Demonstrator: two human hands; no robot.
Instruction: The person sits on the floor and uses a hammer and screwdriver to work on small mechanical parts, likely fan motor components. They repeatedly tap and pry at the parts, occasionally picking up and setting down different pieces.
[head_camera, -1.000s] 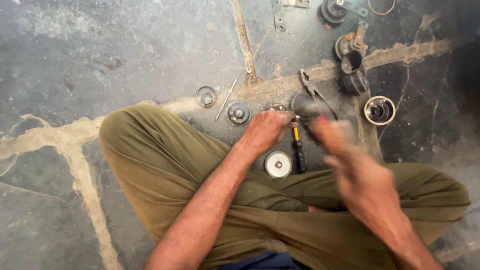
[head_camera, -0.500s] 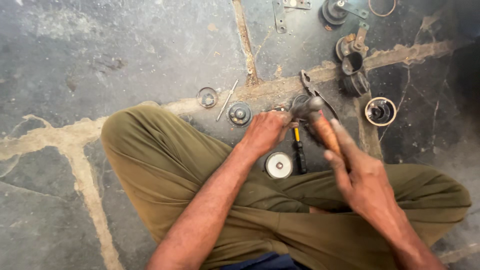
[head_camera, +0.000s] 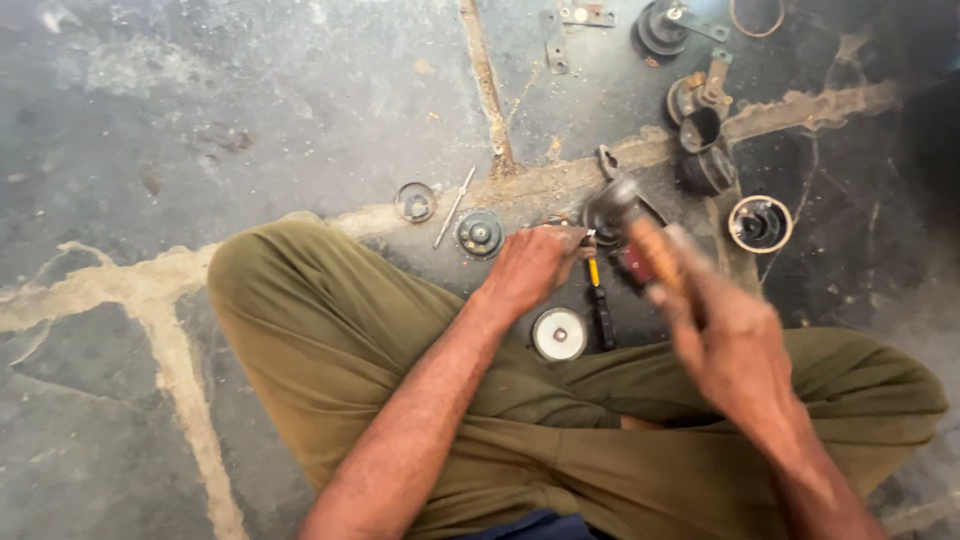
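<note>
Seen from above, a person sits cross-legged on a cracked stone floor (head_camera: 250, 120). The right hand (head_camera: 725, 335), blurred, grips a wooden-handled hammer (head_camera: 640, 235), now lifted slightly higher than half a second ago. The left hand (head_camera: 530, 265) stays closed around a small part, hidden beneath its fingers.

Trousers (head_camera: 330, 340) olive green; floor (head_camera: 250, 110) dark grey, tan crack lines; hammer (head_camera: 640, 235) handle light wood, head dark; disc (head_camera: 559, 333) white; screwdriver (head_camera: 600, 300) yellow-black
</note>
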